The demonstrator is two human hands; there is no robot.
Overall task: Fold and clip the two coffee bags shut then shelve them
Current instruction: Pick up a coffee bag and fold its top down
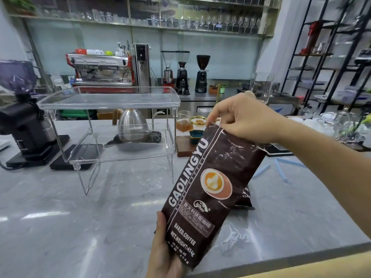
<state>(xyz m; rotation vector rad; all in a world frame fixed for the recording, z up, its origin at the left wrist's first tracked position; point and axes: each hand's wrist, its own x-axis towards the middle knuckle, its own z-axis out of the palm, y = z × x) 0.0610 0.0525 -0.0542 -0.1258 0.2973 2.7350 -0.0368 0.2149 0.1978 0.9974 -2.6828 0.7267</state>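
above the marble counter [80, 217], a coffee bag [208, 189] gripped by left hand [162, 251] and right hand [243, 117], clear shelf [108, 101] beyond

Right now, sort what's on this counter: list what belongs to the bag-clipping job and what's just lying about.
For the job:
held coffee bag, gripped by left hand and right hand
second coffee bag
blue clips
clear shelf

Lying about:
kettle
black grinder
glass server
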